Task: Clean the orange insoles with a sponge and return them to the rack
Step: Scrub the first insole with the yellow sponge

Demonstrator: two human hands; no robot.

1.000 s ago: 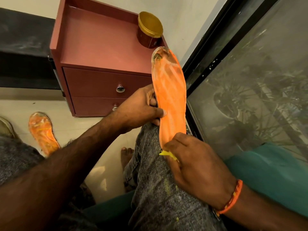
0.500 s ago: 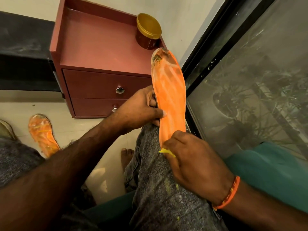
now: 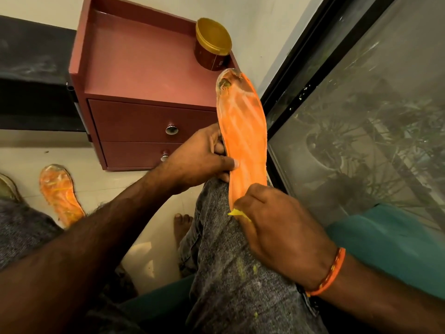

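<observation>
An orange insole (image 3: 243,131) with a dirty, worn tip stands on my right knee, its lower end against my jeans. My left hand (image 3: 199,157) pinches its left edge near the middle, thumb on the front face. My right hand (image 3: 277,225) grips a yellow sponge (image 3: 237,213), mostly hidden under the fingers, pressed to the insole's lower end. A second orange insole (image 3: 60,194) lies on the floor at the left.
A maroon two-drawer cabinet (image 3: 144,68) stands ahead against the wall, with a gold-lidded jar (image 3: 212,44) on its top. A dark-framed glass window (image 3: 361,116) fills the right side. A teal cushion (image 3: 385,249) lies under my right arm. A bare foot (image 3: 183,225) rests on the tiled floor.
My right hand with the sponge has slid slightly up the insole's lower end. The left hand keeps its hold on the insole.
</observation>
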